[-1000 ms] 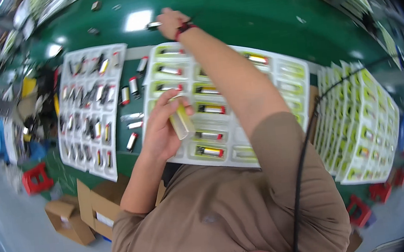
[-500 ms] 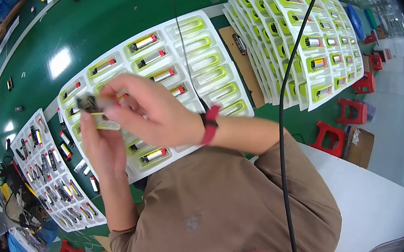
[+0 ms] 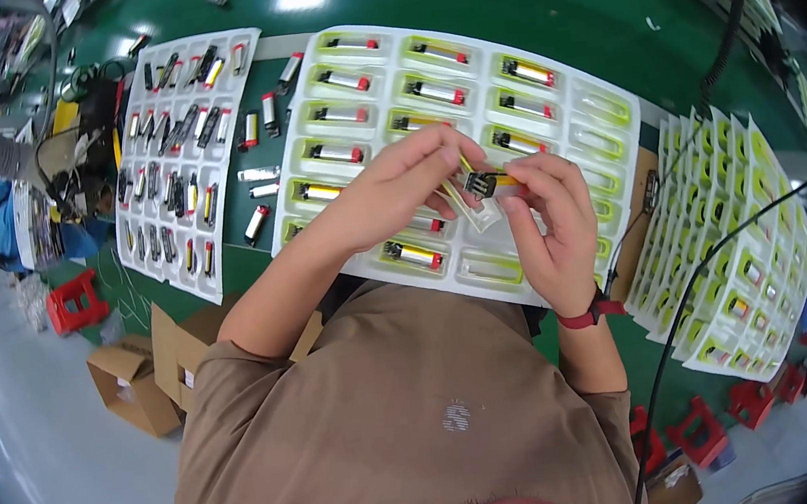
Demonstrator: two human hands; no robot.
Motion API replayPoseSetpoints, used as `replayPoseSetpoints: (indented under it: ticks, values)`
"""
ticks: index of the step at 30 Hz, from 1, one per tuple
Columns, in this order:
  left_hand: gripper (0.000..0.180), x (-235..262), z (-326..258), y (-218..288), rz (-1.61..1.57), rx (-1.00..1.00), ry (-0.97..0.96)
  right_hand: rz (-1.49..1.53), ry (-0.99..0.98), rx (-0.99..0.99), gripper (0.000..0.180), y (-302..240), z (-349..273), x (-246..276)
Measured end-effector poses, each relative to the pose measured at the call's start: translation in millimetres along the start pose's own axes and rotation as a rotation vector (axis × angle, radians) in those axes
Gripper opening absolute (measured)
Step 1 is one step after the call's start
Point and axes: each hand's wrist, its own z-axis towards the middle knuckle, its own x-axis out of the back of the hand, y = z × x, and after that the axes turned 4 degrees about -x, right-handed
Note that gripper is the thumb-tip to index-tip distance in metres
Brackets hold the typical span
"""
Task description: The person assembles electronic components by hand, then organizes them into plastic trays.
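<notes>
Above the white compartment tray (image 3: pixel 470 259) my two hands come close together. My left hand (image 3: pixel 405 183) pinches a clear plastic shell with a yellow-green rim (image 3: pixel 485 220). Between the fingertips of my right hand (image 3: pixel 558 223) is a small yellow cylindrical battery (image 3: pixel 498 183), its black-ended side pointing left at the shell. Whether the two pieces touch, I cannot tell. Many tray pockets hold similar batteries (image 3: pixel 414 255) with red ends, lying in yellow-green-rimmed shells. Along the right side of the tray, shells (image 3: pixel 600 107) lie with no battery in them.
A second white tray (image 3: pixel 169 130) with loose batteries stands at the left, more batteries (image 3: pixel 252 130) lying between the trays. Stacked filled trays (image 3: pixel 726 253) lean at the right. A black cable (image 3: pixel 694 282) hangs across there. Cardboard boxes (image 3: pixel 133 386) and red stools (image 3: pixel 77 300) stand below table level.
The view has swung left, so the trays sit farther right. My hands, formerly crossed over the tray's left part with a blurred dark piece, are now side by side, holding shell and battery.
</notes>
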Motion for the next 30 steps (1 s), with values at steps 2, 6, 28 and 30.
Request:
replayPoseSetpoints:
  ticks: [2,6,28,30]
  values:
    - [0.032,3.7,-1.9,3.3,0.527,-0.049,-0.012,-0.146,-0.035,0.071,0.033,-6.3,3.5,2.7]
    - [0.033,18.7,1.6,3.8,0.561,-0.100,0.064,-0.220,-0.013,-0.075,0.029,-22.2,4.2,1.1]
    - [0.037,9.6,13.8,-24.4,-0.293,-0.015,-0.046,-0.529,-0.052,0.287,0.036,-0.1,18.8,8.2]
    - [0.037,10.2,14.5,-25.0,-0.313,-0.014,-0.034,-0.546,-0.052,0.305,0.036,1.1,19.0,8.9]
